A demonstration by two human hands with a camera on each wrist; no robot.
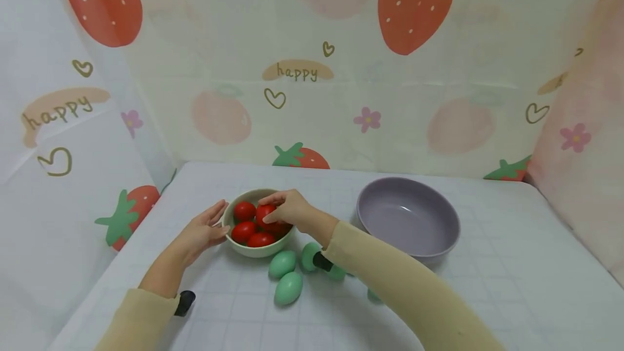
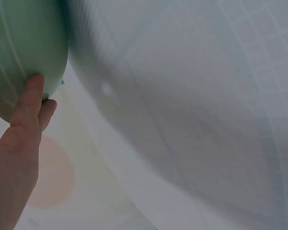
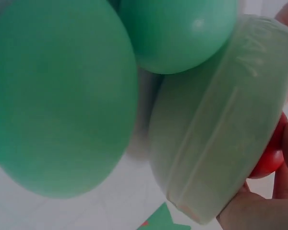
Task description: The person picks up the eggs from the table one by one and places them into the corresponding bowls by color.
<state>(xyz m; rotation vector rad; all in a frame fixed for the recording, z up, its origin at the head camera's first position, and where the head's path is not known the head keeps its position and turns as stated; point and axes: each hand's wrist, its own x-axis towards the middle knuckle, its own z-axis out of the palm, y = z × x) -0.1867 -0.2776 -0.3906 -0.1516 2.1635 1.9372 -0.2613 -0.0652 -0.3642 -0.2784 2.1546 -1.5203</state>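
A pale green bowl (image 1: 254,251) stands on the table with several red eggs (image 1: 244,231) inside. My right hand (image 1: 293,211) reaches over its right rim and pinches a red egg (image 1: 265,213) between thumb and fingers, still inside the bowl. At the bowl's left side, my left hand (image 1: 199,235) touches the outer wall and rim with extended fingers, also seen in the left wrist view as fingers (image 2: 29,103) against the bowl. Part of the bowl's right interior is hidden by the right hand.
Several green eggs (image 1: 288,288) lie in front of the pale green bowl, some partly covered by the right forearm. A wide purple bowl (image 1: 407,218) stands to the right. Patterned cloth walls (image 1: 312,118) close off the back and sides.
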